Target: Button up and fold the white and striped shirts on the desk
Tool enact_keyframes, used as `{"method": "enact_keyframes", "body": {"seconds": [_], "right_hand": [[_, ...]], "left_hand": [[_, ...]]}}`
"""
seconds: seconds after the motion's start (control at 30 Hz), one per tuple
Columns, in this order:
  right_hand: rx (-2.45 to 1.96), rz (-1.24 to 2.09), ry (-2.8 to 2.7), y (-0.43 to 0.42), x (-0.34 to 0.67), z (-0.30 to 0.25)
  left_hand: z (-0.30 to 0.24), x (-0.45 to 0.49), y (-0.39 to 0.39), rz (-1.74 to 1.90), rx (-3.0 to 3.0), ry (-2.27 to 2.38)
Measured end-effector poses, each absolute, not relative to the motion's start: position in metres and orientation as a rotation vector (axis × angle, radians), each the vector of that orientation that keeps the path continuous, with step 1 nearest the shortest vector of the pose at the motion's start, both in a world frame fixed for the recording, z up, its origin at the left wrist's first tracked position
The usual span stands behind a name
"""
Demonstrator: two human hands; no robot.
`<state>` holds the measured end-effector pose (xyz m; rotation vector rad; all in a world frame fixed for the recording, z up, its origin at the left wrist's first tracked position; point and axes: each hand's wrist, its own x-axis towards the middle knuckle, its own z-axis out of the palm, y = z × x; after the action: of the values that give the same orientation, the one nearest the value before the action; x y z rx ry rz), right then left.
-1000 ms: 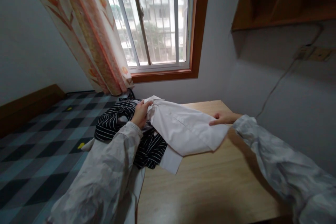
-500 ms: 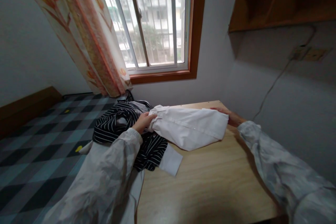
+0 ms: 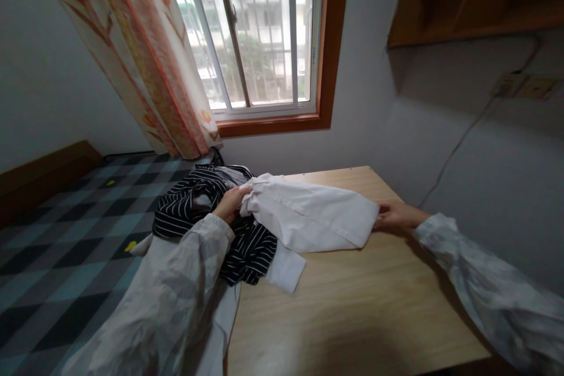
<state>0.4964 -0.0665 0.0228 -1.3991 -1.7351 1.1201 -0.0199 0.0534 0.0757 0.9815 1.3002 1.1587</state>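
A folded white shirt (image 3: 308, 217) lies stretched across the far part of a wooden table (image 3: 352, 305). My left hand (image 3: 229, 204) is closed on its left end, above a black-and-white striped garment (image 3: 198, 211) heaped at the table's left edge. My right hand (image 3: 394, 217) is closed on the shirt's right end, low over the tabletop. Both arms wear pale, loose sleeves. A white cuff or flap (image 3: 286, 270) sticks out from under the shirt onto the table.
A window (image 3: 259, 29) with a wooden frame and a floral curtain (image 3: 145, 59) is ahead. A wooden shelf (image 3: 476, 0) hangs on the right wall above a socket and cable (image 3: 511, 85). To the left lies a checked surface (image 3: 66, 235).
The shirt was folded in half over the last second. My right hand dropped from the shirt's top edge to grip its right end; my left hand stayed on the left end.
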Motion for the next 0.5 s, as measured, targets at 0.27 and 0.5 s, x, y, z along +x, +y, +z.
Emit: {"method": "enact_keyframes", "body": {"seconds": [0.27, 0.5], "right_hand": [[-1.412, 0.796, -1.294, -0.042, 0.546, 0.057], [-1.853, 0.47, -1.418, -0.024, 0.587, 0.075]], "left_hand": [[0.098, -0.025, 0.054, 1.135, 1.081, 1.206], [0.103, -0.018, 0.031, 0.974, 1.349, 1.23]]}}
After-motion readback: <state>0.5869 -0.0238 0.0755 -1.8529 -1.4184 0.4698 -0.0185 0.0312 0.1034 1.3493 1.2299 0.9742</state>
